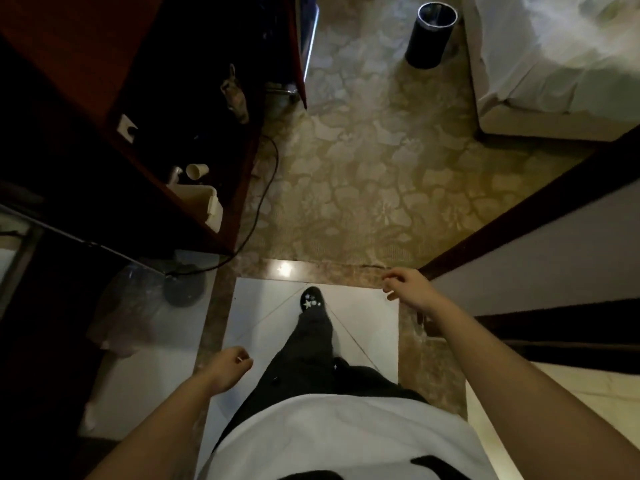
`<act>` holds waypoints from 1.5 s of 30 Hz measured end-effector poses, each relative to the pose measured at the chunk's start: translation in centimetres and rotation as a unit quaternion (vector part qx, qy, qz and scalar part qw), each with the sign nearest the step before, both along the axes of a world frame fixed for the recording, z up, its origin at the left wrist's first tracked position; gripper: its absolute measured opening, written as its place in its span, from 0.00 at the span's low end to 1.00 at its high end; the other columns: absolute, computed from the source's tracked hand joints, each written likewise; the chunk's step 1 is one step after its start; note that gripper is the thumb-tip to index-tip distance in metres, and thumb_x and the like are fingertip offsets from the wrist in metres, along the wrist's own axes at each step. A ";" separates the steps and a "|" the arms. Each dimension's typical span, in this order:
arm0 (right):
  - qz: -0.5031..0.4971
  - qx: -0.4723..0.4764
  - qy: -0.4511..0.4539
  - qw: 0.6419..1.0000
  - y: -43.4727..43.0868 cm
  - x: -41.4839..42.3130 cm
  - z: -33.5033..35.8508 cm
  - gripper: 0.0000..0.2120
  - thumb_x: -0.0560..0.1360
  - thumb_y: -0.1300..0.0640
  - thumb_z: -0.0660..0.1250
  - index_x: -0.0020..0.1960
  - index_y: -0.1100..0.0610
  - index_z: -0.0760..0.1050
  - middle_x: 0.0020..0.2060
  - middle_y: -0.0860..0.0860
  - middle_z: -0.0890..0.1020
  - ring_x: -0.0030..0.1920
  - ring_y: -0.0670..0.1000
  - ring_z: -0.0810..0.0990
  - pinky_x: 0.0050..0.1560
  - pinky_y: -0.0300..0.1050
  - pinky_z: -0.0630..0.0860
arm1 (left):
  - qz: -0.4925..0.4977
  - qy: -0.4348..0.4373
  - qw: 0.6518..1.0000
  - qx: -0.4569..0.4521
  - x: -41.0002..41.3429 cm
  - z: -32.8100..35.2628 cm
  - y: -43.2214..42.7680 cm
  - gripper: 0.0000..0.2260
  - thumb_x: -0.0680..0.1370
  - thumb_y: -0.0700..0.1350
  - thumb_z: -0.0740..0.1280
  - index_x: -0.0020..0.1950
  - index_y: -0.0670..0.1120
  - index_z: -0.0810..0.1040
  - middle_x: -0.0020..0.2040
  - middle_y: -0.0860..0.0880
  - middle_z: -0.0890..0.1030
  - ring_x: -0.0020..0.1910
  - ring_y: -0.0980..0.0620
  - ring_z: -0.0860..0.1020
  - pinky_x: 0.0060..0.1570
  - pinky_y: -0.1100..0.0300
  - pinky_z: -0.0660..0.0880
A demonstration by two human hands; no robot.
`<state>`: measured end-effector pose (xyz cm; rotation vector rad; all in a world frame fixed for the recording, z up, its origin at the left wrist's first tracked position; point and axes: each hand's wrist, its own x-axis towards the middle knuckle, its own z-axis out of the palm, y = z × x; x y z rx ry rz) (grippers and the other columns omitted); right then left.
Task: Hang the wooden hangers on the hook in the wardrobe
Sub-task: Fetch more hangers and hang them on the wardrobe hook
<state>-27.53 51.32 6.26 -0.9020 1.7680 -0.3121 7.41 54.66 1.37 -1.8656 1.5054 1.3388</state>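
View straight down from a person's head as they stand in a dim room. No wooden hangers can be made out anywhere in view, so where they are cannot be told.

Both hands are empty. The left hand (230,370) hangs behind and to the left of the black shoe (310,298), its fingers loosely curled inward and touching nothing. The right hand (407,285) is level with the shoe and to its right, with fingers loosely bent and the thumb apart from the fingertips.

The shoe has a small white star on top. It is on the forward foot and stands on a white floor tile (363,323). Black trousers (311,358) run back from the shoe to a white shirt (346,438) at the bottom edge.

Just ahead of the shoe, a brown marble strip (332,270) crosses the floor. Beyond it lies a beige carpet (363,188) with a leafy pattern.

Ahead and to the left of the shoe stands a dark red wooden cabinet (86,64), its inside deep in shadow. On a low shelf, a white paper cup (196,170) sits near a white box (204,202). A black cable (270,188) curves down the carpet edge beside the cabinet.

Far ahead and to the right of the shoe, a black cylindrical bin (429,36) stands upright on the carpet. It is just beside the corner of a bed (554,64) covered in white sheets.

To the right of the shoe, a dark wooden skirting (519,202) runs along a pale wall. To the left of the shoe, a glass panel (138,306) shows dim reflections.
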 end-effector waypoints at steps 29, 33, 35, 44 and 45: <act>0.249 0.018 0.025 0.968 -43.5 -11.1 -0.6 0.16 0.80 0.62 0.55 0.64 0.66 0.70 0.48 0.58 0.76 0.45 0.52 0.75 0.31 0.30 0.70 | 0.240 0.061 0.967 -0.050 -13.1 0.3 -33.1 0.11 0.80 0.43 0.59 0.54 0.39 0.76 0.46 0.45 0.75 0.46 0.50 0.72 0.47 0.60 0.69; 0.323 -0.020 0.019 0.946 -52.2 -11.1 0.9 0.16 0.80 0.61 0.55 0.64 0.66 0.70 0.52 0.62 0.78 0.46 0.53 0.75 0.29 0.27 0.70 | 0.340 0.049 0.938 -0.055 -15.2 0.6 -34.6 0.11 0.80 0.41 0.59 0.37 0.43 0.71 0.37 0.46 0.74 0.41 0.50 0.73 0.54 0.50 0.74; 0.371 -0.029 0.009 0.928 -55.6 -10.4 1.8 0.16 0.80 0.60 0.55 0.65 0.64 0.70 0.50 0.58 0.77 0.45 0.52 0.76 0.30 0.28 0.70 | 0.374 0.059 0.923 -0.074 -16.8 1.7 -36.7 0.11 0.80 0.42 0.58 0.38 0.45 0.71 0.40 0.45 0.75 0.42 0.50 0.73 0.47 0.57 0.73; 0.507 -0.154 -0.063 0.846 -67.2 -1.4 8.1 0.13 0.79 0.60 0.58 0.62 0.59 0.73 0.50 0.56 0.80 0.42 0.48 0.78 0.42 0.36 0.72 | 0.322 0.050 0.913 -0.244 -16.8 12.8 -49.2 0.14 0.80 0.49 0.58 0.64 0.48 0.71 0.58 0.50 0.76 0.57 0.52 0.76 0.54 0.61 0.72; 0.514 -0.171 -0.075 0.838 -68.2 -0.1 9.3 0.13 0.79 0.60 0.58 0.62 0.59 0.74 0.51 0.56 0.80 0.44 0.50 0.79 0.46 0.39 0.73 | 0.315 0.061 0.910 -0.261 -16.2 14.8 -50.5 0.15 0.80 0.50 0.58 0.65 0.50 0.71 0.60 0.51 0.76 0.57 0.54 0.76 0.55 0.61 0.73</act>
